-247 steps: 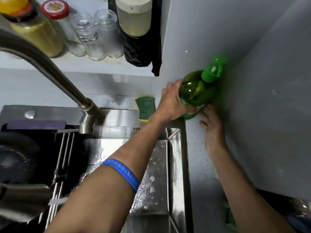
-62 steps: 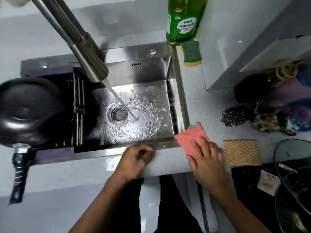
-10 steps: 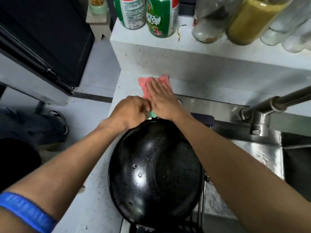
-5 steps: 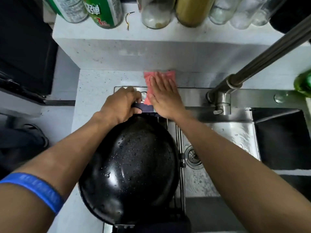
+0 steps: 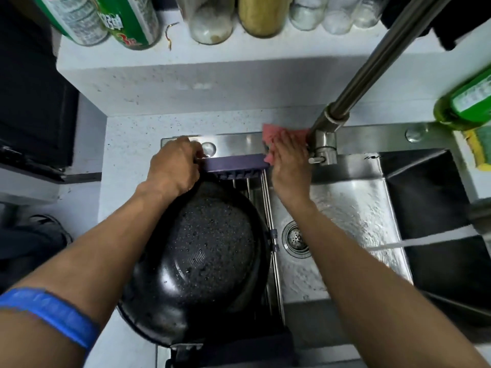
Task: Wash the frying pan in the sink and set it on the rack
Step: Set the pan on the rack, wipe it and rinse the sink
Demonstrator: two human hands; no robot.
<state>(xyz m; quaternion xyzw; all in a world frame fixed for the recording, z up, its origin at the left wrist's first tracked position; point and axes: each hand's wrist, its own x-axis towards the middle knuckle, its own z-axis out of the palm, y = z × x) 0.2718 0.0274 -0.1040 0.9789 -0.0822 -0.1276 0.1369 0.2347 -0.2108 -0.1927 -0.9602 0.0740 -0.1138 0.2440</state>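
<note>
- A home kitchen, probably: steel sink (image 5: 345, 221) with faucet (image 5: 372, 73) at 1 o'clock.
- Jars (image 5: 261, 14) on the 12 o'clock ledge; dish-soap bottle (image 5: 467, 102) at 2 o'clock.

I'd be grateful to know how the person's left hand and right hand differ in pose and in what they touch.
The left hand is curled, gripping the purple end of the rack; the right hand lies flat with straight fingers, pressing the pink cloth. The left sits beside the upturned frying pan; the right is next to the faucet base. Both are at the sink's back rim.
</note>
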